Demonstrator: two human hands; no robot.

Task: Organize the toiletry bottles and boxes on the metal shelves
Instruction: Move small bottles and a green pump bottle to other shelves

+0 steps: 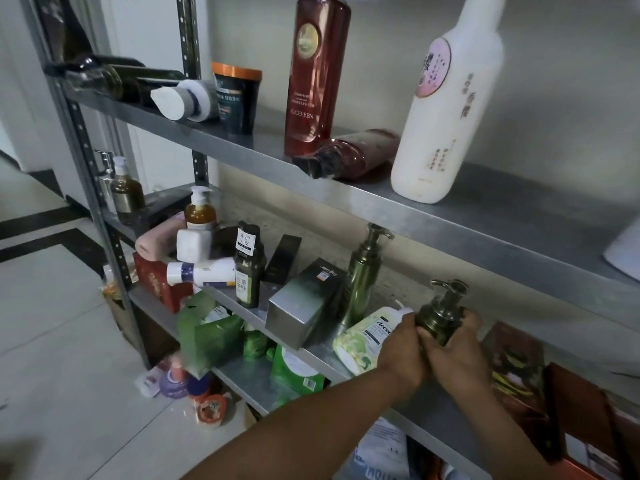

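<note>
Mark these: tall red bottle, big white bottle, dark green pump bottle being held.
tall red bottle (313,81), head view, front face below the round label.
big white bottle (443,133), head view, middle of the body.
dark green pump bottle (437,319), head view, shoulder below the pump.

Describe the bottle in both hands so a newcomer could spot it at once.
On the metal shelves, find the right part of the middle shelf. There the left hand and right hand grip a squat dark-green pump bottle. The tall bottle beside it is slimmer and untouched.
</note>
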